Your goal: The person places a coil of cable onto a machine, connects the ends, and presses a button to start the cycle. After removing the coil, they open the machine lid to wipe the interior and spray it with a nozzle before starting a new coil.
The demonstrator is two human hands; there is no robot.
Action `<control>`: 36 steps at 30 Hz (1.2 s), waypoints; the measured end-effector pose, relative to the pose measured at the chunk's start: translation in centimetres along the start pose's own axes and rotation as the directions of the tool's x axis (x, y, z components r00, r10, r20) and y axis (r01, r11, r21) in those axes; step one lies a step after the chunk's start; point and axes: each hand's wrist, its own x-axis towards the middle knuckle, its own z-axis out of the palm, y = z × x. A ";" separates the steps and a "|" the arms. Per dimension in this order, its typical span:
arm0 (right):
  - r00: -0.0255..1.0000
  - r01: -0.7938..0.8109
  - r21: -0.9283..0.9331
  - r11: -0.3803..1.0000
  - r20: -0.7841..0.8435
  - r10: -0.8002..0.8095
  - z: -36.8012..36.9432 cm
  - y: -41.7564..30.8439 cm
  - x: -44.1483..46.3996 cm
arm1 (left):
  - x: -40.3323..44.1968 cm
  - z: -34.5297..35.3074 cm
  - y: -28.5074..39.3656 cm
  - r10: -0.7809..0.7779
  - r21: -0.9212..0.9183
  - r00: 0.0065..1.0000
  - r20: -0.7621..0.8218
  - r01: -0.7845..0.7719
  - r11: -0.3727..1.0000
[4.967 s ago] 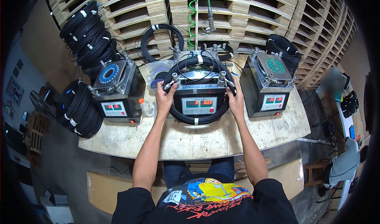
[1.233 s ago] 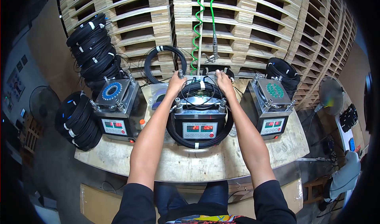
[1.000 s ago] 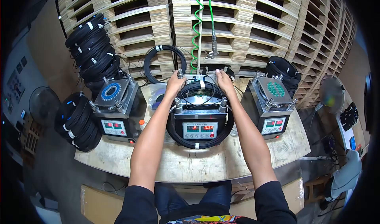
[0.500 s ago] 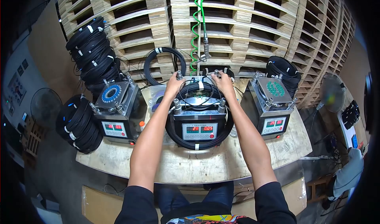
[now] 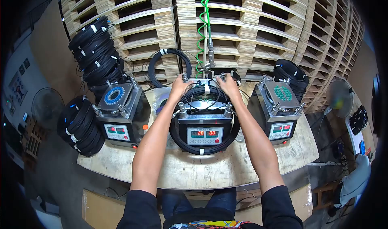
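L hand (image 5: pixel 179 84) + R hand (image 5: pixel 228 85) pinching rear knobs (image 5: pixel 185 78) on mid machine (image 5: pixel 205 122), blk coil (image 5: pixel 201 151) looped round its panel (image 5: pixel 205 136).

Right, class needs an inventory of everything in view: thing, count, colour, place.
Left machine, middle machine, right machine: three, black and silver, on table
Table: one, pale wood, centre
Looped coil: one, black, around middle machine's display
Leaning coil: one, black, by pallets
Stacked coils: many, black, left and behind right machine
Ring: one, blue, atop left machine
Discs: many, green, atop right machine
Hose: at least one, green, before pallets
Nozzle: one, silver, below hose
Cap: one, orange, beside left machine
Pallets: many, pale wood, back
Fans: two, grey, far sides
Edge clutter: too blurred to count
Left fingers, right fingers: two hands, bare, at middle machine's rear posts
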 end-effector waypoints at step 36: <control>0.952 0.275 0.279 0.920 -0.213 -0.220 -0.7 -0.2 -1.1 | -3.4 -1.4 3.5 -0.008 0.051 0.976 -0.216 0.020 0.998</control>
